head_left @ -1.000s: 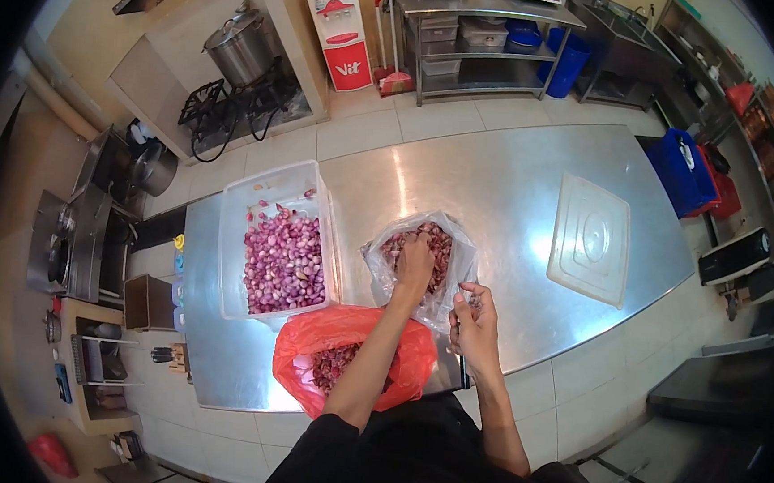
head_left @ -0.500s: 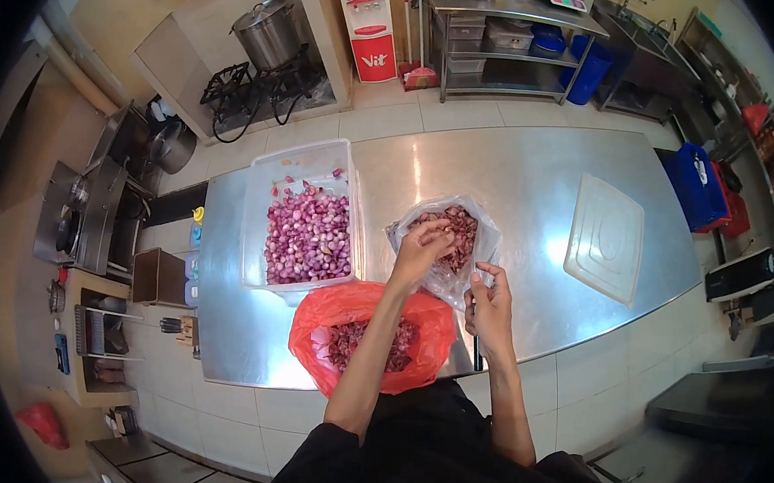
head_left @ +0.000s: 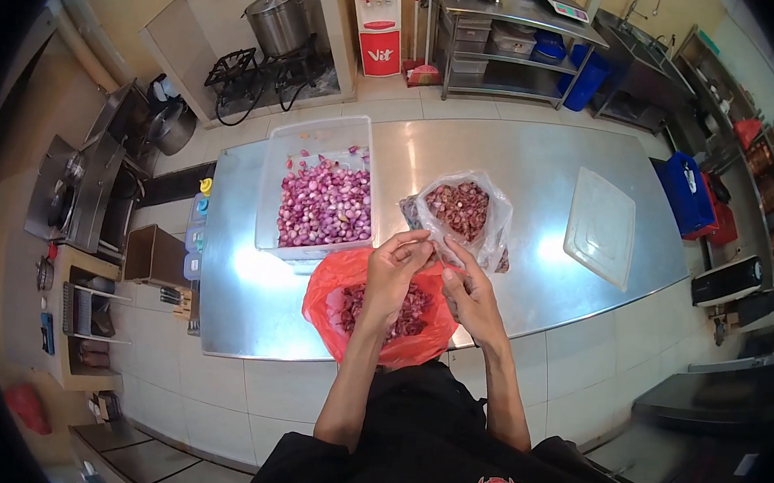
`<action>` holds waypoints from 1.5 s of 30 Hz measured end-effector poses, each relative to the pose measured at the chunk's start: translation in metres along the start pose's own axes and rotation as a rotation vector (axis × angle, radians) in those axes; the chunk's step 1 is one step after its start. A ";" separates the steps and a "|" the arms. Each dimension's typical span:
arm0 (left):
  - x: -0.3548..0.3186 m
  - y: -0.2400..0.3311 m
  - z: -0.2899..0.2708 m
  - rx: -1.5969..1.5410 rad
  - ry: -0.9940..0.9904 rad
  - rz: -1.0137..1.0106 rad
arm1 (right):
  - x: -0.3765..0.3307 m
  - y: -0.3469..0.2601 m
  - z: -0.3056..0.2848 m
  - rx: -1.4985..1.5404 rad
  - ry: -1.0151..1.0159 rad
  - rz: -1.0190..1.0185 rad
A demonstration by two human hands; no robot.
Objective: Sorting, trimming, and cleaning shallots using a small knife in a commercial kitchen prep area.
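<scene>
Both my hands meet above a red plastic bag (head_left: 324,284) of purple-brown peels at the near edge of the steel table (head_left: 519,152). My left hand (head_left: 397,267) pinches a small shallot at its fingertips. My right hand (head_left: 470,299) is curled beside it, fingertips touching the same spot; what it holds is hidden. Just beyond the hands lies an open clear plastic bag (head_left: 499,224) of unpeeled reddish shallots (head_left: 457,209). To its left stands a clear plastic tub (head_left: 323,128) filled with peeled purple shallots.
A clear tub lid (head_left: 600,226) lies on the table's right side. Behind the table are a large pot (head_left: 281,17) on a gas burner, a metal shelf rack (head_left: 509,35), blue bins (head_left: 686,195) and a red-and-white dispenser (head_left: 378,21). A sink counter runs along the left.
My left hand has come out of the clear bag and drawn back over the red bag, meeting my right hand. The view has tilted slightly.
</scene>
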State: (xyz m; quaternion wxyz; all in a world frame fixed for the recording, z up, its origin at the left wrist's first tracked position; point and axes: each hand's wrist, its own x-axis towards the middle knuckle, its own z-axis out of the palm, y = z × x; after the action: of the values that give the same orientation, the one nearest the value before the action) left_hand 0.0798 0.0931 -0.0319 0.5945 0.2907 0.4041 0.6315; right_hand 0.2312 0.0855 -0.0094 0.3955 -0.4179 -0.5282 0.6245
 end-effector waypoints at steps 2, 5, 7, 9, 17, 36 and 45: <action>-0.016 0.013 -0.004 0.000 0.025 0.031 | -0.009 -0.001 0.011 0.020 -0.065 0.057; -0.036 0.022 -0.017 0.053 0.037 0.075 | -0.020 0.001 0.027 0.020 -0.086 0.052; -0.049 0.033 -0.019 0.079 0.070 0.117 | -0.029 -0.010 0.042 0.180 -0.110 0.172; -0.057 0.035 -0.026 0.080 0.079 0.172 | -0.036 -0.012 0.054 0.209 -0.117 0.184; -0.083 0.038 -0.046 0.082 0.067 0.354 | -0.061 -0.028 0.087 0.280 -0.133 0.191; -0.114 0.067 -0.050 0.231 0.237 0.560 | -0.071 -0.039 0.114 0.278 -0.221 0.125; -0.113 0.065 -0.050 0.349 0.265 0.637 | -0.073 -0.036 0.117 0.359 -0.198 0.102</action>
State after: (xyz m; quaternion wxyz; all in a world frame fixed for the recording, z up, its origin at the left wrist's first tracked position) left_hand 0.0181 -0.0245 0.0111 0.2528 0.4143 0.4681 0.7384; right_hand 0.1479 -0.0169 0.0448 0.3777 -0.3036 -0.4227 0.7658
